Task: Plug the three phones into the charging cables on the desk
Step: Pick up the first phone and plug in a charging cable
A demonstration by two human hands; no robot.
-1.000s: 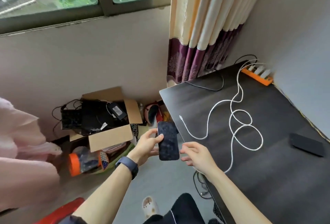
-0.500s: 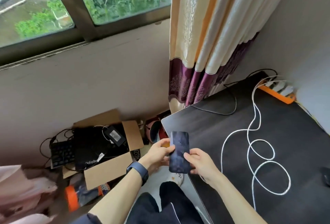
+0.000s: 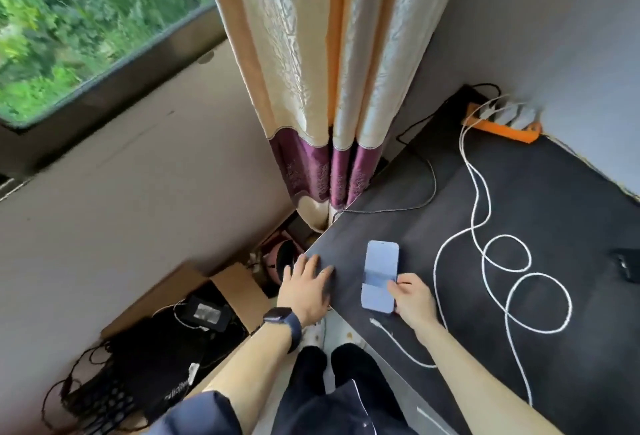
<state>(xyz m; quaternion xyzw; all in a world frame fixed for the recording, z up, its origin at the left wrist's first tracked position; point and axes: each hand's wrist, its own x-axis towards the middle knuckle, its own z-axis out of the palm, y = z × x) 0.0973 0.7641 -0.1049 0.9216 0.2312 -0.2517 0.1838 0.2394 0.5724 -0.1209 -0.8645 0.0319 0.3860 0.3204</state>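
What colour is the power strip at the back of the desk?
Orange, with pale plugs in it; the head view shows the power strip clearly.

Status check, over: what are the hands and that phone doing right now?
Left hand flat on desk corner. Right hand holds phone. White cable plug lies free nearby.

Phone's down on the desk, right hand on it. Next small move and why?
Probably reach the left hand from the desk edge to the loose white cable plug lying just below the phone. The right hand holds the phone's near end, and nothing looks plugged in there, though the port itself isn't visible.
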